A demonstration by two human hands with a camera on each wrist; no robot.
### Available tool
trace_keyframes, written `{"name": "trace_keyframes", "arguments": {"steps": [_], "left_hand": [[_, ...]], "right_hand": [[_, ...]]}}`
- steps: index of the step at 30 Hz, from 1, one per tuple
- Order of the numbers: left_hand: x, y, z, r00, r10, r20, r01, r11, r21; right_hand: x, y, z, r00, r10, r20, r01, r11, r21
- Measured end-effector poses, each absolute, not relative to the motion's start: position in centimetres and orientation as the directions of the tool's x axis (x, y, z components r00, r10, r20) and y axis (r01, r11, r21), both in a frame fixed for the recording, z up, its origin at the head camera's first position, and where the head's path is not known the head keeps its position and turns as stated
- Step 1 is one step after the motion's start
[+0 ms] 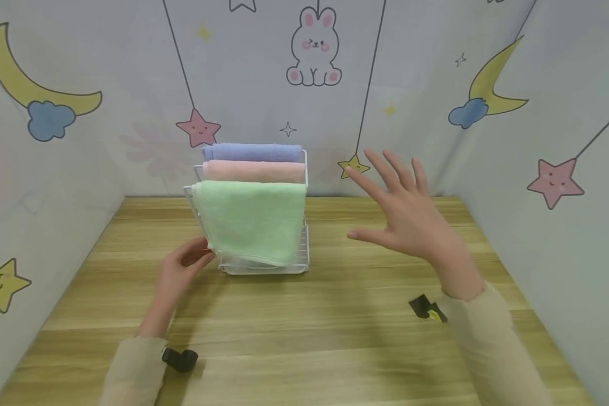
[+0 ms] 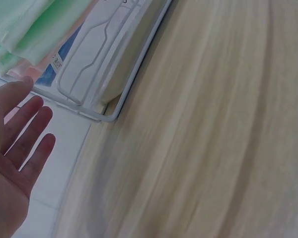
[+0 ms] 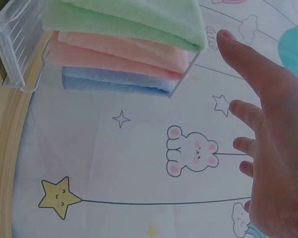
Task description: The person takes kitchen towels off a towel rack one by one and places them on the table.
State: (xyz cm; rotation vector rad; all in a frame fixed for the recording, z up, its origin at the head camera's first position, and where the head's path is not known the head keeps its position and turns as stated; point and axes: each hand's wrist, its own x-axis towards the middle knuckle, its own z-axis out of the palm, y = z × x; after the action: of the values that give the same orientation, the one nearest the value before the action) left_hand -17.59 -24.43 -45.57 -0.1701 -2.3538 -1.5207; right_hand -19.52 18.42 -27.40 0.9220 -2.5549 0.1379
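Observation:
A white wire rack stands on the wooden table with three cloths over its rails: green in front, pink behind it, blue at the back. My left hand is at the rack's left side, fingers partly behind the green cloth's edge; in the left wrist view the hand has extended fingers near the rack's wire, contact unclear. My right hand is raised in the air right of the rack, fingers spread, holding nothing; the right wrist view shows this hand apart from the cloths.
The wooden table extends in front of the rack. White curtains printed with moons, stars and a rabbit close off the back and both sides. Black pieces sit at both wrists.

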Motion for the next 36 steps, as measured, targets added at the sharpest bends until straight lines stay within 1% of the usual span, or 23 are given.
{"name": "trace_keyframes", "arguments": {"steps": [5,10,15,21,25,29,33,36], "left_hand": [[-18.0,-24.4,-46.4,-0.954,-0.087,0.287,0.236,0.376,0.896],[-17.9,-24.4,-46.7,-0.963,-0.092,0.252,0.195,0.402,0.894],[-18.0,-24.5,-47.0,-0.969,-0.062,0.239,0.194,0.410,0.891],[-18.6,-25.1,-47.3,-0.973,-0.008,0.232,0.210,0.393,0.895],[-18.9,-25.4,-47.3,-0.978,0.034,0.207,0.205,0.371,0.906],[-19.1,-25.6,-47.3,-0.980,0.060,0.188,0.197,0.347,0.917],[-19.3,-25.8,-47.4,-0.976,0.071,0.204,0.216,0.357,0.909],[-19.4,-25.8,-47.4,-0.971,0.067,0.229,0.237,0.371,0.898]], "right_hand": [[-19.6,17.2,-26.4,-0.678,-0.610,0.411,-0.648,0.759,0.058],[-20.0,16.1,-25.5,-0.653,-0.638,0.409,-0.674,0.735,0.072],[-20.5,15.0,-24.8,-0.612,-0.677,0.409,-0.718,0.692,0.073],[-21.3,13.7,-24.2,-0.575,-0.738,0.353,-0.771,0.633,0.067],[-22.0,13.1,-23.9,-0.566,-0.772,0.290,-0.803,0.596,0.018],[-22.4,11.9,-23.3,-0.537,-0.808,0.243,-0.839,0.542,-0.048],[-22.6,10.3,-22.8,-0.494,-0.842,0.219,-0.869,0.485,-0.093],[-23.1,9.1,-22.6,-0.441,-0.868,0.229,-0.897,0.424,-0.122]]}}
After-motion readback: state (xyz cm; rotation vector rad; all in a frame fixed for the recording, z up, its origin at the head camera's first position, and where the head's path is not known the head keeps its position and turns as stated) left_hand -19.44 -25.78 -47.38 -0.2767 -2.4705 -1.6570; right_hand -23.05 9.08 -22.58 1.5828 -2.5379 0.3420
